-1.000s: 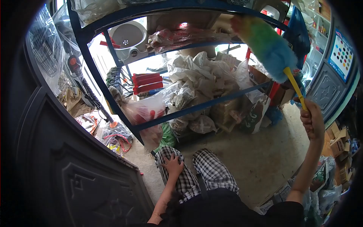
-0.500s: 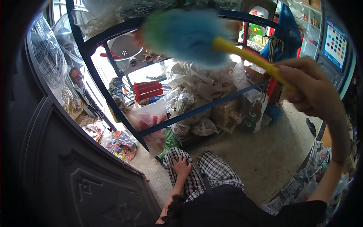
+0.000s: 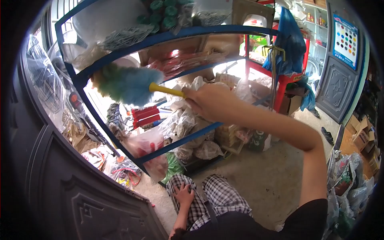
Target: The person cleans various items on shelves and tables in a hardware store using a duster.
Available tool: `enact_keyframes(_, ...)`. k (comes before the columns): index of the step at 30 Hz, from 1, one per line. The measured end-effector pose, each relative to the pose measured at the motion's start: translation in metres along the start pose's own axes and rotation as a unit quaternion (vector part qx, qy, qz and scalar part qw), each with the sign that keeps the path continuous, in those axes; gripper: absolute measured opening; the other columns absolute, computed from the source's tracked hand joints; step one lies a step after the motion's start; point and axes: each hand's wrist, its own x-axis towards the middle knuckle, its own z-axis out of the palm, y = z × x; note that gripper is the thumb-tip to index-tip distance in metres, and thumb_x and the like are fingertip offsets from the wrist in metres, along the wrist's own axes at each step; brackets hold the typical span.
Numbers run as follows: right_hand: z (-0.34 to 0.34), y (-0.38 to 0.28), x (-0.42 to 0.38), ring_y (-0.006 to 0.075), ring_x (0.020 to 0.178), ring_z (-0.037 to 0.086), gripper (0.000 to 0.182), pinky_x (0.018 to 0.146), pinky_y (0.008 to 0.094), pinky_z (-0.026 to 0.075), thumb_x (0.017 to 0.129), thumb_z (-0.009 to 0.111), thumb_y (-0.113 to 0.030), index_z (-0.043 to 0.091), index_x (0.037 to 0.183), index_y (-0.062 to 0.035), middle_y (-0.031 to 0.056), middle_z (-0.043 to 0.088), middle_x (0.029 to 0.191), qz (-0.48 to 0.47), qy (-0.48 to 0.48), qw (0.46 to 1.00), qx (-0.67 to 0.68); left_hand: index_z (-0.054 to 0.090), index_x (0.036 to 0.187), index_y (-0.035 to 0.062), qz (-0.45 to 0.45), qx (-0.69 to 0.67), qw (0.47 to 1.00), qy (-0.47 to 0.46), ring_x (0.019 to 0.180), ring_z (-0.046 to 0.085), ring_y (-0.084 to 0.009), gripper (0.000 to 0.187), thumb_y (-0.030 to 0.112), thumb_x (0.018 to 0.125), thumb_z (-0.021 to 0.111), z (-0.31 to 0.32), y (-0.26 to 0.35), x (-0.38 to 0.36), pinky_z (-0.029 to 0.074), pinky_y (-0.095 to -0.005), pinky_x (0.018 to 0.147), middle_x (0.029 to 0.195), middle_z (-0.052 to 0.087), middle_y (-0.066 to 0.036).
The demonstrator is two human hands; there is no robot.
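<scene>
A feather duster point(image 3: 134, 85) with a yellow handle and fluffy blue, green and tan bristles is gripped by my right hand point(image 3: 206, 102), arm stretched out across the shelf. Its bristle end overlaps the left part of the blue metal shelf rack point(image 3: 168, 37), just under the upper bar. My left hand point(image 3: 184, 195) rests flat with fingers spread on my left knee, over the black-and-white checked trousers point(image 3: 224, 194). Below the duster are red packages point(image 3: 146, 117) and several plastic bags point(image 3: 180, 124) on the lower shelf.
A dark panelled door point(image 3: 80, 180) stands close on the left. A blue plastic bag point(image 3: 286, 44) hangs at the rack's right end beside a red stand point(image 3: 284, 90). Cardboard boxes point(image 3: 362, 134) and plastic-wrapped goods point(image 3: 348, 180) are piled at right. A green bag point(image 3: 173, 166) sits near my knees.
My right hand has swung the feather duster left and lower, from up in front of the rack to its left side. My left hand stays on the knee. The view has shifted slightly.
</scene>
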Motion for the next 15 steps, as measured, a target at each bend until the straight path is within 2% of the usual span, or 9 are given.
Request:
enact_keyframes(3,0.032,0.020,-0.002,0.0328,0.054,0.055,0.027,0.053,0.0428,0.043,0.082,0.047,-0.021,0.053,0.103,-0.0055,0.0155,0.054,0.060,-0.030,-0.041,0.999,0.016,0.051,0.111,0.0261,-0.001,0.035,0.999,-0.033,0.124,0.018,-0.0367,0.042,0.037,0.070,0.053,-0.004,0.005,0.000,0.017,-0.0658,0.090,0.132,0.034,0.000)
enact_keyframes(5,0.049,0.027,-0.022,0.0326,0.056,0.055,0.027,0.053,0.0430,0.043,0.081,0.047,-0.020,0.053,0.103,-0.0052,0.0157,0.054,0.060,-0.029,-0.037,0.996,0.071,0.049,0.114,0.0279,-0.016,0.066,0.997,-0.041,0.124,0.017,-0.0375,0.044,0.038,0.071,0.053,-0.006,0.006,-0.001,0.018,-0.0660,0.090,0.133,0.031,0.001)
enact_keyframes(6,0.059,0.030,-0.035,0.0325,0.056,0.055,0.027,0.053,0.0431,0.043,0.081,0.048,-0.020,0.053,0.103,-0.0051,0.0158,0.054,0.060,-0.035,-0.036,0.994,0.099,0.041,0.121,0.0305,-0.038,0.093,0.993,-0.060,0.122,0.020,-0.0400,0.056,0.044,0.069,0.055,-0.011,0.007,-0.002,0.023,-0.0616,0.091,0.136,0.027,-0.003)
enact_keyframes(9,0.073,0.046,-0.076,0.0325,0.053,0.054,0.026,0.050,0.0388,0.042,0.080,0.050,-0.014,0.053,0.102,-0.0027,0.0186,0.053,0.059,0.019,-0.015,0.972,0.235,0.035,0.126,0.0319,-0.218,-0.098,0.970,-0.054,0.117,0.029,-0.0432,0.068,0.053,0.065,0.057,-0.029,-0.010,0.007,0.029,-0.0547,0.091,0.134,0.028,-0.012)
enact_keyframes(10,0.069,0.049,-0.091,0.0326,0.051,0.054,0.025,0.049,0.0372,0.042,0.080,0.049,-0.011,0.053,0.102,-0.0005,0.0200,0.053,0.059,0.048,-0.006,0.952,0.302,0.028,0.130,0.0277,-0.266,-0.189,0.942,-0.074,0.112,0.038,-0.0419,0.084,0.060,0.059,0.059,-0.016,-0.039,0.022,0.034,-0.0446,0.092,0.129,0.033,-0.019)
enact_keyframes(11,0.072,0.054,-0.109,0.0271,0.047,0.052,0.028,0.047,0.0341,0.040,0.079,0.051,-0.010,0.051,0.106,-0.0013,0.0180,0.050,0.056,0.076,0.014,0.950,0.303,0.032,0.129,0.0175,-0.235,-0.289,0.927,-0.048,0.112,0.040,-0.0375,0.081,0.064,0.066,0.051,0.009,-0.077,0.035,0.034,-0.0391,0.092,0.124,0.040,-0.022)
enact_keyframes(12,0.076,0.058,-0.127,0.0216,0.042,0.050,0.033,0.045,0.0309,0.038,0.078,0.052,-0.008,0.050,0.110,-0.0020,0.0160,0.047,0.052,0.105,0.034,0.947,0.303,0.038,0.125,0.0081,-0.195,-0.352,0.909,-0.109,0.113,0.040,-0.0347,0.073,0.062,0.076,0.038,0.057,-0.135,0.060,0.035,-0.0371,0.091,0.120,0.042,-0.025)
enact_keyframes(14,0.087,0.057,-0.164,0.0092,0.040,0.039,0.034,0.042,0.0241,0.032,0.079,0.052,-0.007,0.050,0.112,-0.0022,0.0079,0.041,0.048,0.210,0.031,0.934,0.289,0.040,0.121,0.0022,-0.263,-0.425,0.856,-0.132,0.111,0.041,-0.0377,0.065,0.053,0.083,0.028,0.008,-0.104,0.049,0.033,-0.0398,0.092,0.119,0.040,-0.029)
enact_keyframes(15,0.100,0.058,-0.184,0.0062,0.042,0.036,0.031,0.042,0.0220,0.029,0.079,0.052,-0.007,0.051,0.110,-0.0022,0.0046,0.040,0.049,0.252,0.029,0.912,0.323,0.039,0.121,0.0014,-0.251,-0.405,0.874,-0.098,0.111,0.040,-0.0386,0.064,0.051,0.082,0.031,0.019,-0.107,0.043,0.032,-0.0404,0.093,0.119,0.040,-0.029)
